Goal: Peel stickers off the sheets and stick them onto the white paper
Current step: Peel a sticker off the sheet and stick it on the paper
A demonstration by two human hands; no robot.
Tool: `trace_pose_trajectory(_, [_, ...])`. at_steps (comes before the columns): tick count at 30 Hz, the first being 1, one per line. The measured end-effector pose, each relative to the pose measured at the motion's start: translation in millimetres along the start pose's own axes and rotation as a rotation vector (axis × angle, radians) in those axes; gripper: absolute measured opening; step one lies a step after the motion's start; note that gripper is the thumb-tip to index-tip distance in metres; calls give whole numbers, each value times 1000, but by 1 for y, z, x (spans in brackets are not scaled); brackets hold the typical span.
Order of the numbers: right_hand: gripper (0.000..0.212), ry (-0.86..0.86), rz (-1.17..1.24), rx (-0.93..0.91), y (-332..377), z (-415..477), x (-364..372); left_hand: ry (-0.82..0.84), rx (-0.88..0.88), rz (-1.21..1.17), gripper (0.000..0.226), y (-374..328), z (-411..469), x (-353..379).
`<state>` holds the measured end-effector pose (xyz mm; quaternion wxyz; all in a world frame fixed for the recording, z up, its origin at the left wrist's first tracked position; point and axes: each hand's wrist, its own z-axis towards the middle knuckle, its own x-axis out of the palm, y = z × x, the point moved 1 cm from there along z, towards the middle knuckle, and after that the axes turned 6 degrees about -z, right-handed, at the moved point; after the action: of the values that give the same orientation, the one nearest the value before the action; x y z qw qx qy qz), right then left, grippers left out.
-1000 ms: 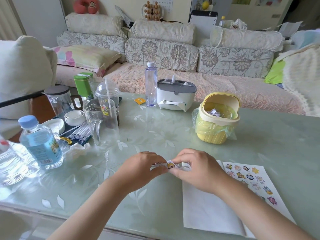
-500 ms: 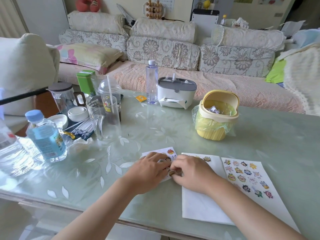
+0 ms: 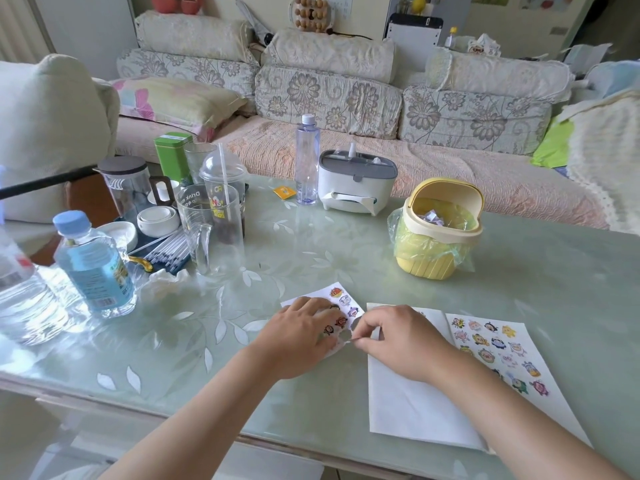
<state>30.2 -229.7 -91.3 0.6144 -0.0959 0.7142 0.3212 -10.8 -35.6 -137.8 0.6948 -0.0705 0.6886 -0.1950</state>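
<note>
The yellow bin (image 3: 438,237) stands open on the table (image 3: 346,244), lined with a thin plastic bag, with crumpled scraps inside. Far left, a lidded cup (image 3: 223,202) with a straw holds dark dregs. In front of it stands a clear jug (image 3: 211,233). The blue-capped bottle (image 3: 93,265) is nearly full of water, and the tall bottle (image 3: 307,161) looks empty.

A second ago both hands held the small sheet (image 3: 341,299) up off the table, and now it lies flat. Half a second ago the hands were bunched together at its edge. Now the left hand (image 3: 301,336) presses on it with straight, spread fingers. The right hand (image 3: 398,341) pinches a pale bit (image 3: 346,341) at the sheet's near corner between thumb and forefinger, other fingers curled. I cannot tell whether that bit is sticker or backing.

The white paper (image 3: 408,403) lies just right of the small sheet, partly under the right wrist. A second sheet (image 3: 498,351) of cartoon stickers lies against the paper's right side. A white-and-grey box (image 3: 356,188) stands behind, with a sofa (image 3: 329,95) beyond the table.
</note>
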Motion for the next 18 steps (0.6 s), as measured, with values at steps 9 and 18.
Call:
trace_pose_trajectory(9, [8, -80, 612, 310, -3, -23, -12, -83, -80, 113, 39, -8, 2, -6])
trace_pose_trajectory(18, [9, -125, 888, 324, -6, -30, -33, -92, -156, -886, 11, -64, 7, -37])
